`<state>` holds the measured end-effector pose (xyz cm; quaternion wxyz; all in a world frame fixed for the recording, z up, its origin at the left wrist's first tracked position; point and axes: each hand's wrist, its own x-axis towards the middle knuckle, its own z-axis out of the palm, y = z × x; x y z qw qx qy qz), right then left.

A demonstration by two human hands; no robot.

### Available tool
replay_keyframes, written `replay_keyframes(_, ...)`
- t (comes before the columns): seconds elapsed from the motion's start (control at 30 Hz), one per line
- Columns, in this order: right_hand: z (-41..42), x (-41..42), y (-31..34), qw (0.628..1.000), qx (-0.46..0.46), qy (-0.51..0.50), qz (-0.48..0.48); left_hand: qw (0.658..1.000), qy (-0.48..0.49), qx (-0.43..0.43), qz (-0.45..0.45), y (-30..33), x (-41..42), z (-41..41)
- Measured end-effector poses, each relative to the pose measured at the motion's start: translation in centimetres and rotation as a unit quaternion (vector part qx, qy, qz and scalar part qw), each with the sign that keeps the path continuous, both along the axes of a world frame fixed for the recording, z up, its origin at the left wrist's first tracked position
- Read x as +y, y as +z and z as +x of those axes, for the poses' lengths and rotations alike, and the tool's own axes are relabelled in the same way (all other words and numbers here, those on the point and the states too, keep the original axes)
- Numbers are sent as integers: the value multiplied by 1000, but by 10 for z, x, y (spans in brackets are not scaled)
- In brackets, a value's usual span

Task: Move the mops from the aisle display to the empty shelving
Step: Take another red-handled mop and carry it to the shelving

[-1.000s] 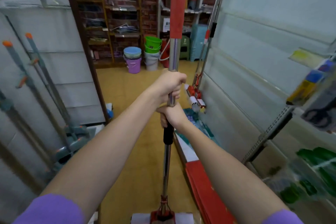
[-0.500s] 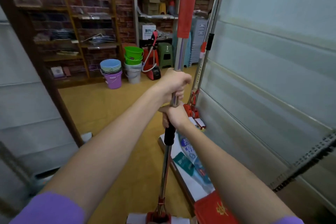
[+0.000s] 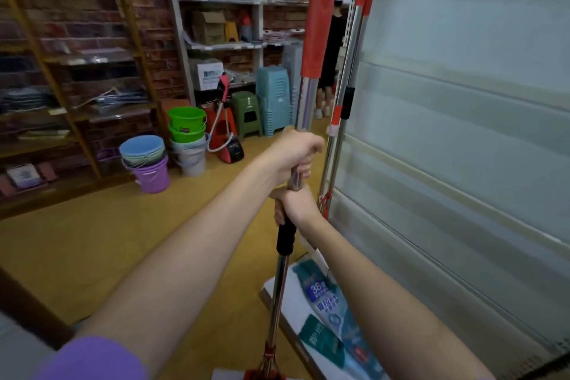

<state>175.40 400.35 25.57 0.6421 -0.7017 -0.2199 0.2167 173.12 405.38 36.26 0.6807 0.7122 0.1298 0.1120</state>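
I hold a mop point(image 3: 310, 83) upright in front of me; its steel pole has a red sleeve on top and a black collar lower down. My left hand point(image 3: 294, 149) grips the pole higher up. Just below it, my right hand point(image 3: 294, 205) grips the pole above the black collar. The mop's white head point(image 3: 228, 375) shows at the bottom edge. A second mop point(image 3: 342, 114) with the same red sleeve leans against the pale shelving back panel point(image 3: 462, 133) on the right, its foot hidden behind my right hand.
Stacked buckets point(image 3: 148, 163) and green buckets point(image 3: 186, 125) stand on the yellow floor ahead. Plastic stools point(image 3: 273, 99) and a red appliance point(image 3: 225, 133) sit by brick-backed shelves point(image 3: 92, 55). A person point(image 3: 330, 65) stands behind the poles. A packaged item point(image 3: 327, 311) lies on the low base shelf.
The view has swung right: the grey-handled mops on the left have left the frame and the pale panel now fills the right. Both hands keep their grip on the pole.
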Motion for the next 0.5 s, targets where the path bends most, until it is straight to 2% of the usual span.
replay_keyframes(0.27, 82, 81, 7, 995, -20, -100, -13, 992, -124, 1, -10, 0, 94, 102)
replay_keyframes(0.5, 135, 143, 24, 975, -34, -218, -28, 972, -235, -3, -20, 11, 157, 176)
